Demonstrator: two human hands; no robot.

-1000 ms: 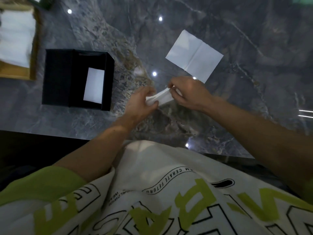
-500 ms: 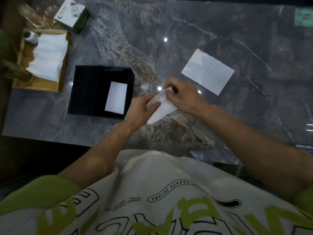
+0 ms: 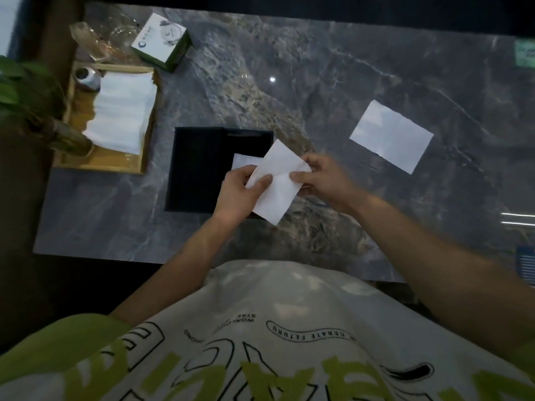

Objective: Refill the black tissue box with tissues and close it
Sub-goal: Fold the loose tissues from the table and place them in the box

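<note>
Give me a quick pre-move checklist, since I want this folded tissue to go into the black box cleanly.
1. Tissue gripped: ok. The left hand and right hand both pinch the folded tissue.
2. Box open: ok. The black tissue box sits open on the table.
3. Room inside: ok. Only one white tissue shows in it.
4. Tissue above opening: not ok. It is partly over the box's right edge.
5. Fold tidy: cannot tell.
6. More supply: ok. A spare tissue lies flat at right, and a stack in the wooden tray.
</note>
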